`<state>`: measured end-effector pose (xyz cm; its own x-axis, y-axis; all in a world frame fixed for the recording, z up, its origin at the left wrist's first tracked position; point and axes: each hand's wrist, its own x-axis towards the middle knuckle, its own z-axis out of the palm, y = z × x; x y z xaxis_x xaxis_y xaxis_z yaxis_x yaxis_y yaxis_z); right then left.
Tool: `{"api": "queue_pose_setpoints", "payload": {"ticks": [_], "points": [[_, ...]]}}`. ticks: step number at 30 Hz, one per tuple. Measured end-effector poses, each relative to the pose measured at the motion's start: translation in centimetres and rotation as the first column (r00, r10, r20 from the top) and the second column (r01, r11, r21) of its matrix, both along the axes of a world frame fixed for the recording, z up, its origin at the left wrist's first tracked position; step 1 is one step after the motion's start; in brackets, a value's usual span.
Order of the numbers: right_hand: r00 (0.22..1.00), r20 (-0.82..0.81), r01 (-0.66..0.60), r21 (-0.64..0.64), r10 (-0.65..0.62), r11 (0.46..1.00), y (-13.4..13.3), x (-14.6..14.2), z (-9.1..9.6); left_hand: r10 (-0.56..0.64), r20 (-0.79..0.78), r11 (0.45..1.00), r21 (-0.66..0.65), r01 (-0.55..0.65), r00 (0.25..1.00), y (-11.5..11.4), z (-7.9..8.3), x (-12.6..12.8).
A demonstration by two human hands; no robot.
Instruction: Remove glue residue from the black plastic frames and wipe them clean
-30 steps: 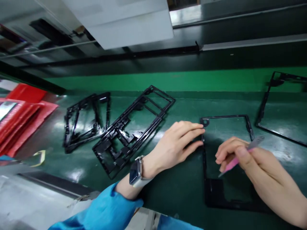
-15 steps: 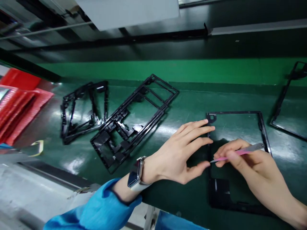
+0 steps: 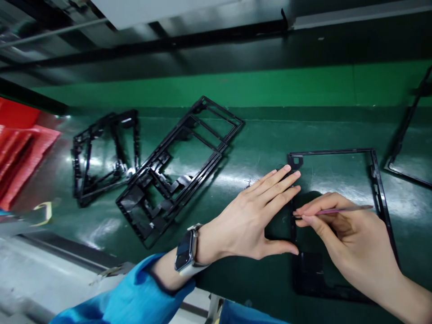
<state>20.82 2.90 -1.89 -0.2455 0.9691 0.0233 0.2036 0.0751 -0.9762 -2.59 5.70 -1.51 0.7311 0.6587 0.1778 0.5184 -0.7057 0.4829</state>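
My left hand (image 3: 246, 220) lies palm down with its fingers spread, the fingertips and thumb pressing on the left side of a black plastic frame (image 3: 330, 152). The frame lies flat on the green worktop and has a wider panel at its lower left corner. In my right hand (image 3: 357, 238) is a slim pink and grey knife (image 3: 332, 210), pinched between thumb and fingers. Its tip points left and meets the frame's left side, between my left fingers and thumb. My fingers partly cover the tip, and my right forearm hides part of the frame's lower right.
Several black frames (image 3: 135, 202) lie stacked at an angle left of centre. Further left are more black frames (image 3: 80, 195), with red plastic bags (image 3: 20, 157) at the edge. Another black frame (image 3: 405, 130) is at the far right. A dark shelf edge (image 3: 202, 40) runs along the back.
The knife has flattened in my right hand, and its tip has risen slightly along the frame's left side. My left thumb has moved down, away from the tip. The view has shifted a little.
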Motion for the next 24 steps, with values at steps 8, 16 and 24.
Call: {"api": "queue_pose_setpoints", "payload": {"ticks": [8, 16, 24], "points": [[0.985, 0.169, -0.045, 0.104, 0.027, 0.994, 0.06, 0.35, -0.34, 0.003, -0.009, 1.000, -0.023, -0.004, 1.000, 0.04, 0.40, -0.03], [0.994, 0.106, -0.003, 0.096, -0.008, 0.995, 0.15, -0.16, 0.09, 0.003, -0.024, 1.000, -0.023, -0.004, 1.000, 0.05, 0.52, -0.01], [0.994, 0.105, 0.018, 0.079, -0.026, 0.997, 0.34, -0.27, 0.55, 0.000, -0.021, 1.000, -0.024, 0.000, 1.000, 0.12, 0.56, 0.00]]}}
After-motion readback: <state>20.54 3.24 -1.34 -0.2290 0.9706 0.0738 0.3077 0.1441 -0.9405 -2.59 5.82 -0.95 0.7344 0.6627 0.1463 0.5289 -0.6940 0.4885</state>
